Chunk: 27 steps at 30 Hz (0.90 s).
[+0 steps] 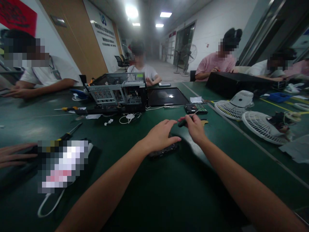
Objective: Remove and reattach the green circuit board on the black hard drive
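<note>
Your forearms (112, 175) extend over the green tabletop (169, 203); beneath your spread left hand (159, 137) lies a dark, flat device (166, 151), likely stiff and dense; grip its edges. Your right hand (196, 128) pinches a dark-handled tool (184, 121), probably a screwdriver.

Both bare forearms extended over the table (198, 199) toward its far edge, converging inward. The left hand (160, 135) was spread at the thumb, with the fingers directed toward the right hand (196, 128) and the back of the hand uppermost. The right hand, set slightly closer to the far edge, was closed in a pinch grip. The hands were near each other, not touching.
</note>
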### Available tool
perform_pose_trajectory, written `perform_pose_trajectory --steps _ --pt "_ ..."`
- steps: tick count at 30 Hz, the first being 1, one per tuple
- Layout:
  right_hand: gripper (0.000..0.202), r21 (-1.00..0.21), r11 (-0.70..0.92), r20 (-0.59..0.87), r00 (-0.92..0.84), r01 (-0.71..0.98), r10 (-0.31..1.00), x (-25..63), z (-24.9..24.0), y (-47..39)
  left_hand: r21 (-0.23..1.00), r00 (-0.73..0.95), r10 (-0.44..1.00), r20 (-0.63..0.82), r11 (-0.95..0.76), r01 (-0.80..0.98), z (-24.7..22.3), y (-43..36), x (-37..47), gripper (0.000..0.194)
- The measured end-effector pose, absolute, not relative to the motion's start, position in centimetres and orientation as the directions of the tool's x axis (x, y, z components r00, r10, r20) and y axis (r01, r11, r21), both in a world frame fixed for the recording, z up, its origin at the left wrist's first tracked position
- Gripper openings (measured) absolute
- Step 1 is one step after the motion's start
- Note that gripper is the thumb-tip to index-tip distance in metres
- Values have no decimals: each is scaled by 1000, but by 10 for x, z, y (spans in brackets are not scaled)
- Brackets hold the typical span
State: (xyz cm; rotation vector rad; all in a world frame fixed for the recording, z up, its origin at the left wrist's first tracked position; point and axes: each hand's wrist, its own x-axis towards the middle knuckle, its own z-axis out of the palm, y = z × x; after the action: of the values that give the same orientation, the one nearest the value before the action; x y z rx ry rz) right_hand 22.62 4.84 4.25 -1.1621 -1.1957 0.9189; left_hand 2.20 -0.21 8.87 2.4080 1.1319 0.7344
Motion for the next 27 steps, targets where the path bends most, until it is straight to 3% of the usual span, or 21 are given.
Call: perform_pose_trajectory --steps 2,4,6,9,12,15,18,22,27 --pt "17 -921 174 291 320 349 902 263 38 66 476 576 781 240 -612 632 89 -1 17 65" --pt "17 -747 55 418 404 663 813 300 32 77 453 605 775 184 -613 648 88 2 14 60" --pt "21 -548 -36 501 362 836 786 329 23 82 458 616 774 145 -605 652 85 6 11 53" --pt "39 -392 -138 494 334 910 803 349 13 84 486 588 799 124 -566 666 82 11 7 52" --pt "74 -279 -187 360 283 942 889 348 9 88 507 569 815 110 -538 673 81 13 1 66" --pt "91 -191 -187 210 226 964 951 343 11 92 521 605 793 74 -548 654 81 14 -9 84" --pt "92 -157 -197 173 223 968 959 341 11 94 516 615 788 39 -543 662 75 14 -17 99" --pt "92 -206 -216 174 253 955 952 343 11 92 465 627 777 -58 -535 706 65 13 -18 115" --pt "91 -400 -158 303 293 903 907 348 18 83 479 612 791 -21 -529 701 65 11 -13 107"
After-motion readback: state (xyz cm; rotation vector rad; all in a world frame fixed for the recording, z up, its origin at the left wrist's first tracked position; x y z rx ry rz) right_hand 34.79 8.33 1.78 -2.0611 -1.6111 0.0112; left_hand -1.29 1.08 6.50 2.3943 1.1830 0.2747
